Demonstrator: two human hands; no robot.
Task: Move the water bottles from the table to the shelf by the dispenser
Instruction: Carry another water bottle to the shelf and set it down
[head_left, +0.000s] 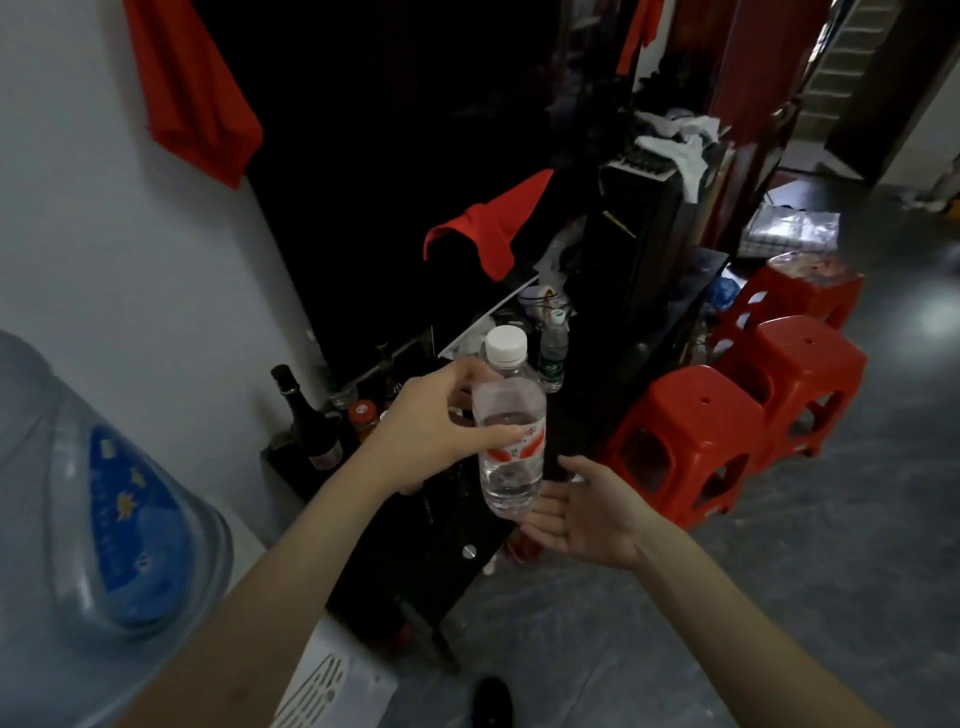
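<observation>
My left hand (436, 421) grips a clear water bottle (511, 467) with a white cap and a red-and-white label, holding it upright in the air over a low black shelf unit (457, 551). My right hand (582, 506) is open, palm up, just under and to the right of the bottle's base, its fingertips close to it. A second water bottle (553, 353) with a green label stands farther back on the dark surface. The big blue-labelled jug of the water dispenser (104, 519) fills the lower left.
Dark glass bottles (306, 415) and a red-capped jar (362, 415) stand on the shelf against the white wall. Three red plastic stools (691, 441) line the right side on the grey floor. Red cloth (493, 228) drapes over dark furniture behind.
</observation>
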